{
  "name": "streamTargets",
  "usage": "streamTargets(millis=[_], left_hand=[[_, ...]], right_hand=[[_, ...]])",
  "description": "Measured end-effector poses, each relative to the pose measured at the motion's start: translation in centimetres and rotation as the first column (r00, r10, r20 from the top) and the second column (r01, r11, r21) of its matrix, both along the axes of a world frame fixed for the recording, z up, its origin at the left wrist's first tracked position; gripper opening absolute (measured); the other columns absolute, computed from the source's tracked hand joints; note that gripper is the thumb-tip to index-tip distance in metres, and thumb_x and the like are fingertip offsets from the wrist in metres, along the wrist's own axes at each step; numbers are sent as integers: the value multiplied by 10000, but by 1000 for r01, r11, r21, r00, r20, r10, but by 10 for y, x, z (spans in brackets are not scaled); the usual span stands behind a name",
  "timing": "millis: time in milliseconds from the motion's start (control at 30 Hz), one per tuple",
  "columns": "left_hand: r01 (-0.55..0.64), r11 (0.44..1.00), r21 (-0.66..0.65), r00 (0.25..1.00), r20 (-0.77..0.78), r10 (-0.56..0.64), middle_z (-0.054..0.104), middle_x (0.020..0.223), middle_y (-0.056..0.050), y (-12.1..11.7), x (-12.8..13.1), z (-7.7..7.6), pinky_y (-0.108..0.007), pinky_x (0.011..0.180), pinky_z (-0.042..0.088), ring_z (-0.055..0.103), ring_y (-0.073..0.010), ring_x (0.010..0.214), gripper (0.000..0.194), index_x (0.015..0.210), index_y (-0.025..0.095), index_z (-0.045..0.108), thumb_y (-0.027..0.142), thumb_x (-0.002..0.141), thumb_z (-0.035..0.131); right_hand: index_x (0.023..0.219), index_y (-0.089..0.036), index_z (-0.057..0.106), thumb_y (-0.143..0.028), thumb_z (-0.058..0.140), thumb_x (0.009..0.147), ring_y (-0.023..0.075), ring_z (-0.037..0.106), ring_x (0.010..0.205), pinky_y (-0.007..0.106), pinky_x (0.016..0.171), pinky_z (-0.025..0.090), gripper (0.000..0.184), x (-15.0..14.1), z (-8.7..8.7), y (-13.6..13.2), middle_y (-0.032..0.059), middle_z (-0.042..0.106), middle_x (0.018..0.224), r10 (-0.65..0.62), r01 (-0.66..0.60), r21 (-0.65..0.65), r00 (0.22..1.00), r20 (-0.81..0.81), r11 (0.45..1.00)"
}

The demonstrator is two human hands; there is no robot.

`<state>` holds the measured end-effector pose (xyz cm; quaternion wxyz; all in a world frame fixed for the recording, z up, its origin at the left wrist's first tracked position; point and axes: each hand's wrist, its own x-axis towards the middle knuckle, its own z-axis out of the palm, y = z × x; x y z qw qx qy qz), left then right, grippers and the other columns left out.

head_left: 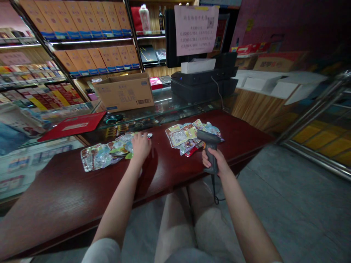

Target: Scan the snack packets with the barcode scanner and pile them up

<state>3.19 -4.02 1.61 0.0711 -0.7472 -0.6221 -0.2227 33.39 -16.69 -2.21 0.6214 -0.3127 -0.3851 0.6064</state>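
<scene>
My right hand (215, 160) is wrapped round the handle of a dark grey barcode scanner (208, 138). The scanner's head points left over a pile of shiny snack packets (178, 136), and its cable hangs down past the table edge. My left hand (141, 146) is at the right end of a second row of snack packets (102, 154), fingers bent down onto a packet there; the fingertips are partly hidden. A small pale piece, perhaps a packet's end, shows beside those fingers. Both groups of packets lie on the dark red wooden table (82, 193).
Behind the table runs a glass counter (161, 96) bearing a cardboard box (126, 93), a red folder (74, 126) and a computer mouse (114, 118). A monitor (170, 40) with a paper sign and a black till (203, 86) stand farther right. A metal rail (309, 117) is at right.
</scene>
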Motion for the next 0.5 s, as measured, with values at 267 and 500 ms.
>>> streamTargets(millis=[267, 500], left_hand=[[541, 830, -140, 763, 498, -413, 553, 1361, -255, 30, 107, -26, -479, 1105, 355, 504, -391, 1295, 687, 1299, 105, 554, 276, 679, 796], [356, 904, -235, 897, 356, -261, 450, 1437, -303, 30, 113, -37, -625, 1083, 260, 380, -521, 1345, 864, 1291, 140, 560, 568, 595, 839]], right_hand=[[821, -226, 435, -476, 740, 788, 66, 434, 378, 223, 386, 335, 396, -6, -6, -49, -62, 534, 621, -144, 147, -62, 988, 52, 987], [842, -232, 431, -493, 749, 786, 77, 464, 382, 224, 391, 335, 415, -4, -11, -72, -60, 550, 642, -168, 176, -93, 982, 81, 980]])
